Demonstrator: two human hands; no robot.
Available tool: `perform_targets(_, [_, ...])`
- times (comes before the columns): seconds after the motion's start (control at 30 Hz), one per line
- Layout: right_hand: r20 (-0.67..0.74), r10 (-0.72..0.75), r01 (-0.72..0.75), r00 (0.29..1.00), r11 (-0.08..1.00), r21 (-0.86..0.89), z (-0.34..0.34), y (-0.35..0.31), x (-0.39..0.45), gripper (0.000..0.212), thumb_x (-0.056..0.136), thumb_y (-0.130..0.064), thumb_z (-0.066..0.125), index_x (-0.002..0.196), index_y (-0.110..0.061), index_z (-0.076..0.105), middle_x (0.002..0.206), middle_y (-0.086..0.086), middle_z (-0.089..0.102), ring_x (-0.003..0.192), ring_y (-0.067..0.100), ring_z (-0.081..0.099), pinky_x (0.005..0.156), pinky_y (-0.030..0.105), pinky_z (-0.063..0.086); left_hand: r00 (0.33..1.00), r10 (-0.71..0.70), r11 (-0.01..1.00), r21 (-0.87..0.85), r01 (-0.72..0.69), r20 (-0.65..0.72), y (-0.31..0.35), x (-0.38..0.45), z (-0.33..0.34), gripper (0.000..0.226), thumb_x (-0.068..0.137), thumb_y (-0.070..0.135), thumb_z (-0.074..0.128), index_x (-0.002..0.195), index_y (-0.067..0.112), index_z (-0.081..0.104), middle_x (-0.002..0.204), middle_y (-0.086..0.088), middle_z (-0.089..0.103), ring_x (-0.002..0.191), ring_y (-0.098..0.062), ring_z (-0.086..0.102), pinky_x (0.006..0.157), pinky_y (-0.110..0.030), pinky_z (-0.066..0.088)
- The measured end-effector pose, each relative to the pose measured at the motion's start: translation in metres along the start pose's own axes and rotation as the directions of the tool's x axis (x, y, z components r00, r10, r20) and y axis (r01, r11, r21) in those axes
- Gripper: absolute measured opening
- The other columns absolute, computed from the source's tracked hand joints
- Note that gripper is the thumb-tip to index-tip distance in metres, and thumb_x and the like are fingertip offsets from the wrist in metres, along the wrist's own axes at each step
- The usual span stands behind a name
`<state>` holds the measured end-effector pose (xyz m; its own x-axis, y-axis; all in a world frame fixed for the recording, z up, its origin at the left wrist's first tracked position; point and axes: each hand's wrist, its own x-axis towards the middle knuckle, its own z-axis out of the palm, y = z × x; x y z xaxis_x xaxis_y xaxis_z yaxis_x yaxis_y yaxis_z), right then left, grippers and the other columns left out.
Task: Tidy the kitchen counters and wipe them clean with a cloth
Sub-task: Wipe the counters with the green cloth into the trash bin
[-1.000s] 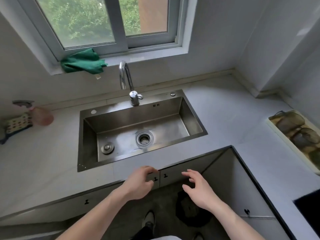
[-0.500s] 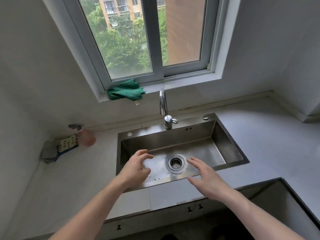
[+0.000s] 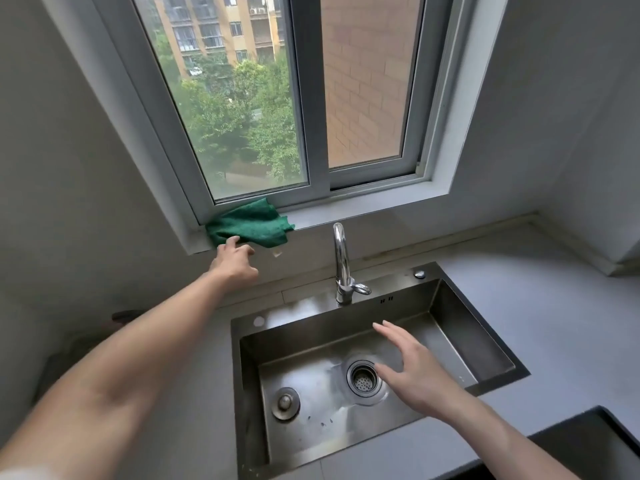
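A crumpled green cloth (image 3: 254,223) lies on the window sill (image 3: 363,206) at its left end. My left hand (image 3: 233,259) is stretched up to it, fingers apart, fingertips touching the cloth's lower left edge without gripping it. My right hand (image 3: 412,372) hovers over the steel sink (image 3: 460,327), fingers spread and holding nothing. The grey counter (image 3: 554,306) runs around the sink.
A chrome tap (image 3: 343,265) stands at the sink's back rim, right of my left hand. A drain strainer (image 3: 362,377) and a loose plug (image 3: 285,403) sit in the basin. My left forearm hides the counter's left part. A dark edge (image 3: 595,441) shows at lower right.
My view has tilted further up toward the window. My left hand has risen from over the sink to the green cloth on the sill. My right hand stays over the basin.
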<state>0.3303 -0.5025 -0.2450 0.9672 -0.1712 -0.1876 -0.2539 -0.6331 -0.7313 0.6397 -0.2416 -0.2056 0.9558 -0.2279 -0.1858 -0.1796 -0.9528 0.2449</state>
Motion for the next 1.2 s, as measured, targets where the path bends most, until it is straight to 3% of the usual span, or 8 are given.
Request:
perform_targets(0.3, [-0.077,0.058,-0.058,0.995,0.998,0.008,0.021,-0.028,0.028,0.068,0.094,-0.027,0.063,0.154,-0.038,0.034,0.162,-0.02,0.025,0.147,-0.002,0.026,0.115,0.016,0.022,0.997,0.02,0.964,0.263,-0.04,0.079,-0.036,0.09,-0.004,0.046,0.088,0.027,0.058,0.133,0.029,0.064,0.17,-0.002,0.005,0.155,-0.03,0.005,0.124,-0.045,0.021])
perform_targets(0.43, [-0.081,0.077,-0.077,0.994,0.997,0.012,0.027,-0.032,0.027,0.065,0.093,-0.029,0.063,0.152,-0.039,0.038,0.161,-0.021,0.026,0.145,-0.003,0.028,0.119,0.025,0.029,0.996,0.061,0.941,0.328,-0.081,0.071,-0.04,0.107,-0.003,0.049,0.086,0.028,0.057,0.133,0.02,0.063,0.161,-0.002,0.033,0.146,-0.03,0.028,0.121,-0.05,0.026])
perform_targets(0.6, [-0.108,0.06,-0.058,0.992,0.998,0.022,0.031,-0.04,0.028,0.059,0.093,-0.03,0.064,0.146,-0.043,0.044,0.158,-0.024,0.03,0.141,-0.004,0.034,0.118,0.032,0.035,0.973,0.183,0.961,0.235,-0.147,-0.142,-0.04,0.106,-0.017,0.04,0.082,0.032,0.068,0.118,0.016,0.067,0.132,-0.005,0.06,0.119,-0.031,0.056,0.117,-0.05,0.031])
perform_targets(0.7, [-0.156,0.031,-0.023,0.987,0.998,0.052,0.035,-0.046,0.025,0.057,0.093,-0.029,0.066,0.143,-0.045,0.046,0.153,-0.028,0.033,0.137,-0.007,0.037,0.116,0.033,0.038,0.868,0.282,0.957,0.053,-0.286,-0.409,-0.037,0.076,-0.035,0.027,0.076,0.021,0.073,0.103,0.019,0.067,0.109,-0.006,0.067,0.097,-0.033,0.062,0.093,-0.044,0.05])
perform_targets(0.77, [-0.185,0.014,0.001,0.983,0.997,0.077,0.037,-0.051,0.021,0.057,0.092,-0.028,0.067,0.142,-0.046,0.047,0.151,-0.032,0.035,0.136,-0.01,0.039,0.115,0.033,0.04,0.815,0.308,0.923,-0.052,-0.381,-0.49,-0.031,0.042,-0.045,0.023,0.076,0.013,0.071,0.093,0.025,0.062,0.1,-0.001,0.066,0.089,-0.03,0.061,0.081,-0.041,0.052])
perform_targets(0.9, [-0.225,-0.024,0.051,0.974,0.992,0.117,0.04,-0.064,0.006,0.062,0.092,-0.028,0.07,0.144,-0.049,0.043,0.15,-0.032,0.036,0.136,-0.011,0.038,0.11,0.024,0.043,0.815,0.454,0.863,-0.052,-0.503,-0.36,-0.012,-0.034,-0.054,0.032,0.077,0.015,0.07,0.095,0.032,0.051,0.089,0.002,0.063,0.077,-0.026,0.057,0.067,-0.036,0.048])
perform_targets(1.0, [-0.284,-0.026,0.061,0.958,0.992,0.114,0.041,-0.066,-0.016,0.074,0.089,-0.033,0.074,0.149,-0.049,0.034,0.149,-0.034,0.035,0.137,-0.012,0.035,0.109,0.017,0.04,0.794,0.589,0.8,-0.034,-0.599,-0.147,0.005,-0.088,-0.042,0.043,0.075,0.024,0.067,0.108,0.036,0.042,0.095,0.006,0.068,0.08,-0.026,0.061,0.071,-0.038,0.052])
perform_targets(1.2, [-0.26,-0.008,0.009,0.966,1.0,0.005,0.045,-0.046,-0.068,0.098,0.078,-0.054,0.081,0.155,-0.046,0.021,0.159,-0.035,0.016,0.145,-0.015,0.012,0.112,0.005,0.014,0.559,0.81,0.566,0.01,-0.824,0.18,0.058,-0.168,0.008,0.05,0.079,0.025,0.061,0.122,0.042,0.042,0.107,0.016,0.067,0.094,-0.016,0.063,0.076,-0.035,0.052])
